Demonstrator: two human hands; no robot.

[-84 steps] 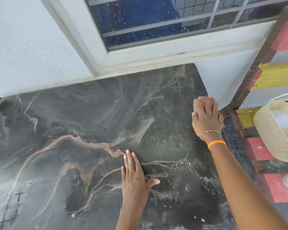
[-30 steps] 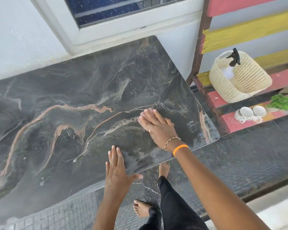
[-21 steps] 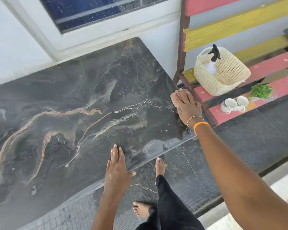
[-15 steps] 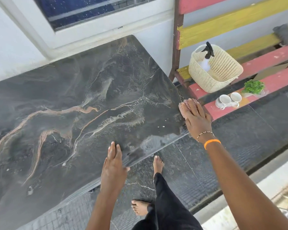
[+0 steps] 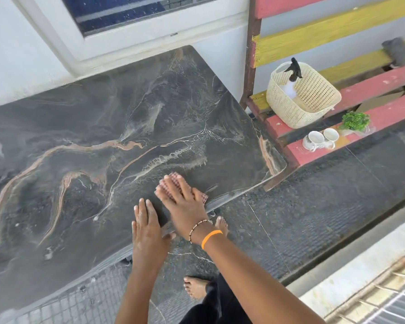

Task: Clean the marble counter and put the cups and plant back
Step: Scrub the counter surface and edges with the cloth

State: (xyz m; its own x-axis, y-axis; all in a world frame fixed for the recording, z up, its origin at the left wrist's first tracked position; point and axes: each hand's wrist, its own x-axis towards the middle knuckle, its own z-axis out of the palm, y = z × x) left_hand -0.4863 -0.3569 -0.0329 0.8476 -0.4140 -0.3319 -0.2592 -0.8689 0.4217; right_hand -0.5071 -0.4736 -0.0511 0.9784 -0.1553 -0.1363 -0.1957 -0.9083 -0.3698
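At lower centre, the left hand (image 5: 147, 226) is laid flat, fingers straight, on the marble bench (image 5: 84, 141), while a soft checked cloth (image 5: 171, 183) is pressed beneath the flat right hand (image 5: 185, 202). At upper right, the cups (image 5: 319, 139), likely fragile, are best taken by their handles, the light plant (image 5: 354, 120) by its base.

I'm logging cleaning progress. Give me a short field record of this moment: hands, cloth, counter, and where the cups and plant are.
right hand: flat, pressing the cloth
cloth: checked, on the counter near its front edge
left hand: flat on the front edge
counter: dark marble, nothing else on it
cups: two, white, on the red bench slat
plant: beside the cups
basket: on the bench, holding a spray bottle
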